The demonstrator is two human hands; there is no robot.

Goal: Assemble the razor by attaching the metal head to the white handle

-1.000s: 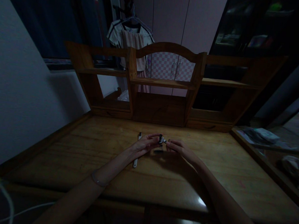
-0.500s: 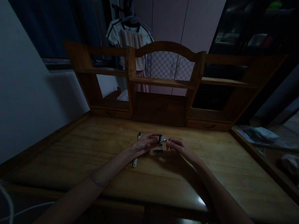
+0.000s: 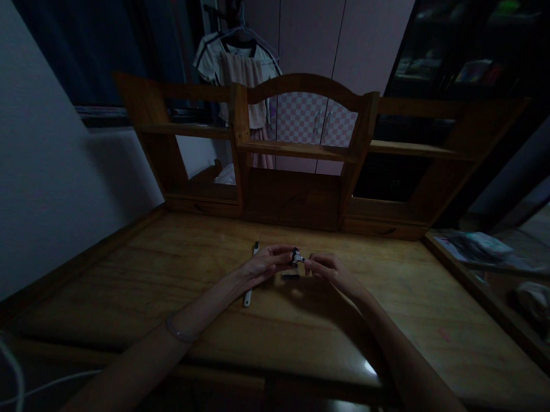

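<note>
Above the middle of the desk, my left hand point(image 3: 267, 263) pinches the dark side of a small black-and-silver metal piece point(image 3: 296, 256) between thumb and fingers. From the other side, my right hand point(image 3: 326, 266) grips the piece's shiny, narrow end with closed fingertips. Its exact kind is too small and dim to make out. Just below it on the wood lies a short dark bar point(image 3: 291, 276). Partly hidden under my left hand and wrist is a slim white stick point(image 3: 248, 298) with a dark tip, lying lengthwise on the desk.
A wooden shelf unit point(image 3: 298, 150) stands along the back of the desk point(image 3: 180, 275). Beyond it, clothes point(image 3: 240, 72) hang by pink cabinet doors. A wall point(image 3: 46, 171) closes off the left, and a lower shelf with bundled items point(image 3: 538, 306) lies to the right. A white cable point(image 3: 62, 379) runs at lower left.
Both hands stay at nearly the same spot with the metal piece between them. The piece looks slightly turned, and the view has shifted a little.
</note>
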